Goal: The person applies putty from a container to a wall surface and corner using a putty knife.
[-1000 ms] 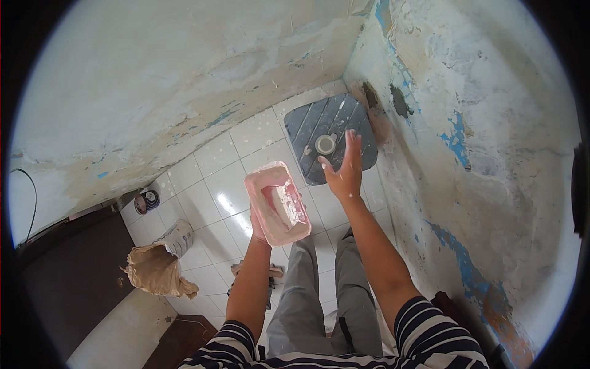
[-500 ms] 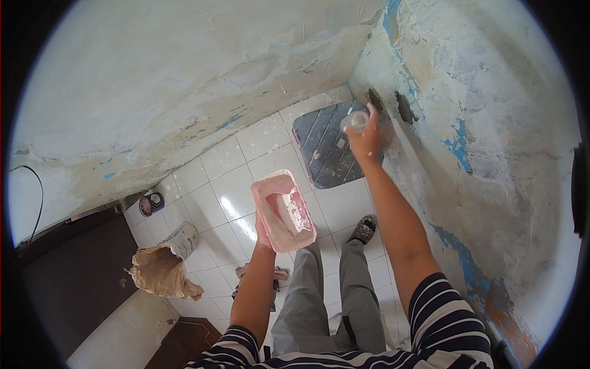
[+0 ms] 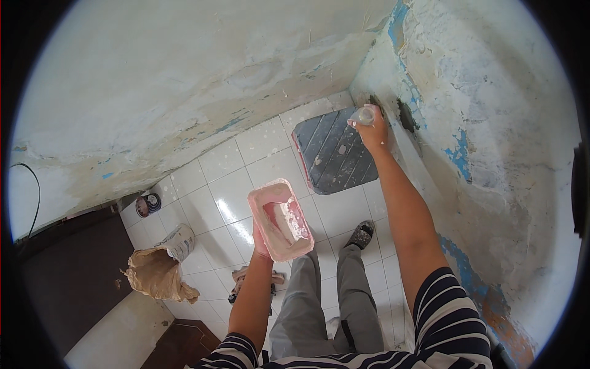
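Observation:
My left hand (image 3: 262, 242) is closed on the left side of a pink rectangular tub (image 3: 252, 207). Pale, plaster-like paste coats its inside. My right arm reaches forward, and my right hand (image 3: 376, 132) wraps round a small clear round container (image 3: 366, 115) whose exact kind I cannot make out. Pale spots mark that hand. Below and left of it stands a dark grey square stool (image 3: 335, 157) with diagonal grooves and pale splashes on its top. The container is at the stool's far right corner, by the wall; I cannot tell whether it touches the stool.
Peeling walls with blue patches (image 3: 458, 150) meet in the far right corner. On the white tiled floor (image 3: 224, 184), an open brown paper sack (image 3: 157, 270) lies at left, with a roll-like item (image 3: 149, 205) beyond it. A dark door (image 3: 67, 277) stands at far left.
My right hand has moved a little to the right with the clear container, from above the stool toward the wall. The tub sits slightly lower in the picture, still in my left hand.

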`<state>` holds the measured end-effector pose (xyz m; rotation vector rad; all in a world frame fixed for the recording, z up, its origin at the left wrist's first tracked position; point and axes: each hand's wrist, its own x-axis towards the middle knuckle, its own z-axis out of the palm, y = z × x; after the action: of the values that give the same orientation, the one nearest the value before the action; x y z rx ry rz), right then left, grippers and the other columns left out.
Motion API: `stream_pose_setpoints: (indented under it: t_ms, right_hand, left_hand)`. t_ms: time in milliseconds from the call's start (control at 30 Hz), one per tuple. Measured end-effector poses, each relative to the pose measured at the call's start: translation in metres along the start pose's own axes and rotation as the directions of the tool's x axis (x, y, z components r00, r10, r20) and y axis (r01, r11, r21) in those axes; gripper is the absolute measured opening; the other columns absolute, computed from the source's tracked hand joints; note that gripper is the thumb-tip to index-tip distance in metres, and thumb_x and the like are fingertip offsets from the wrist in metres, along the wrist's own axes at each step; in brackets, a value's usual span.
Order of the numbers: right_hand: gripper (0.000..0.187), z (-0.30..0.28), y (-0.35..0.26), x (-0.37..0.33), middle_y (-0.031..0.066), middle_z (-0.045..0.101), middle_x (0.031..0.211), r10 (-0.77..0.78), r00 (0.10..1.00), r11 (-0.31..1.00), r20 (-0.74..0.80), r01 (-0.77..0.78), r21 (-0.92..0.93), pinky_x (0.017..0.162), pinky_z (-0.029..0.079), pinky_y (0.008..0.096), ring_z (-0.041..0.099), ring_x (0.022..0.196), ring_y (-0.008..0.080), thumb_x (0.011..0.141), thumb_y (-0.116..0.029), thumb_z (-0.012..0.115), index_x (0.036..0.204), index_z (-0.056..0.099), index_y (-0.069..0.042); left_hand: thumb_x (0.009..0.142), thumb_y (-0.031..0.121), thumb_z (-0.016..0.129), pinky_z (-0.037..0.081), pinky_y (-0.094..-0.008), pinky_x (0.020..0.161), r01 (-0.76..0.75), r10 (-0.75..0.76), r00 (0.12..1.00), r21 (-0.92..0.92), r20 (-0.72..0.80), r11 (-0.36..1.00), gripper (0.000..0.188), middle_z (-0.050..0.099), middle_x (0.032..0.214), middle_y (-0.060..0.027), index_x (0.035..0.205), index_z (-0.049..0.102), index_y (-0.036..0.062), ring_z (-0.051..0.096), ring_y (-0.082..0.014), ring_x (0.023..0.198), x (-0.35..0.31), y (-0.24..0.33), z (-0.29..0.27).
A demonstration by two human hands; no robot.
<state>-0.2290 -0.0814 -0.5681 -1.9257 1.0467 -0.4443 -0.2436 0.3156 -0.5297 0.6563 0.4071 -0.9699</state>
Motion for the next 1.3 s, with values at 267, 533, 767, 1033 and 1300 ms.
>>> stream_pose_setpoints:
  t_ms: [267, 533, 767, 1033, 1300]
  right_hand:
    - [0.113, -0.002, 0.025, -0.004, 0.0247, 0.041, 0.154, -0.036, 0.999, 0.999, 0.002, 0.036, 0.039, 0.116, 0.035, 0.0436, 0.042, 0.142, 0.0384, 0.068, -0.024, 0.092, 0.156, 0.024, -0.003]
    - [0.121, -0.051, 0.04, -0.115, 0.0279, 0.026, 0.161, 0.118, 0.991, 0.952, -0.06, -0.096, 0.29, 0.121, 0.027, 0.0413, 0.029, 0.15, 0.0372, 0.071, -0.019, 0.09, 0.16, 0.01, -0.004]
    - [0.116, -0.148, -0.009, -0.257, 0.0287, 0.025, 0.161, 0.39, 0.905, 0.84, -0.168, -0.276, 0.467, 0.119, 0.031, 0.0459, 0.028, 0.149, 0.044, 0.076, -0.016, 0.085, 0.161, 0.007, -0.012]
    - [0.096, -0.236, -0.059, -0.269, 0.0289, 0.031, 0.158, 0.45, 0.893, 0.702, 0.011, -0.361, 0.614, 0.111, 0.041, 0.0442, 0.043, 0.138, 0.0419, 0.085, -0.01, 0.079, 0.158, 0.017, -0.008]
    - [0.083, -0.289, -0.15, -0.204, 0.0285, 0.04, 0.152, 0.151, 0.987, 0.681, 0.049, -0.139, 0.719, 0.108, 0.045, 0.0396, 0.05, 0.133, 0.0369, 0.09, -0.003, 0.07, 0.156, 0.021, -0.006]
  left_hand:
    - [0.09, 0.065, 0.057, 0.052, -0.0606, 0.099, 0.042, -0.041, 0.998, -0.036, 0.041, 0.998, 0.083, 0.057, 0.134, -0.0255, 0.147, 0.043, 0.0054, 0.062, -0.0416, 0.118, -0.001, 0.008, 0.024]
    - [0.092, 0.067, 0.051, 0.054, -0.0554, 0.094, 0.035, -0.036, 0.998, 0.038, 0.044, 0.999, 0.079, 0.061, 0.126, -0.0214, 0.143, 0.046, 0.0058, 0.064, -0.0392, 0.112, -0.024, 0.033, 0.072]
    - [0.097, 0.063, 0.045, 0.053, -0.0494, 0.095, -0.1, 0.076, 0.965, 0.083, 0.249, 0.991, 0.069, 0.063, 0.123, -0.0147, 0.139, 0.049, 0.0082, 0.064, -0.0327, 0.111, -0.066, 0.083, 0.199]
    - [0.1, 0.058, 0.046, 0.053, -0.0477, 0.1, -0.125, 0.119, 0.931, -0.005, 0.344, 0.992, 0.061, 0.06, 0.132, -0.0075, 0.141, 0.049, 0.0135, 0.062, -0.028, 0.119, -0.09, 0.117, 0.303]
    - [0.103, 0.053, 0.043, 0.05, -0.0489, 0.104, -0.293, 0.304, 0.85, -0.094, 0.43, 0.951, 0.055, 0.059, 0.136, -0.0061, 0.143, 0.048, 0.0156, 0.059, -0.0285, 0.124, -0.128, 0.116, 0.355]
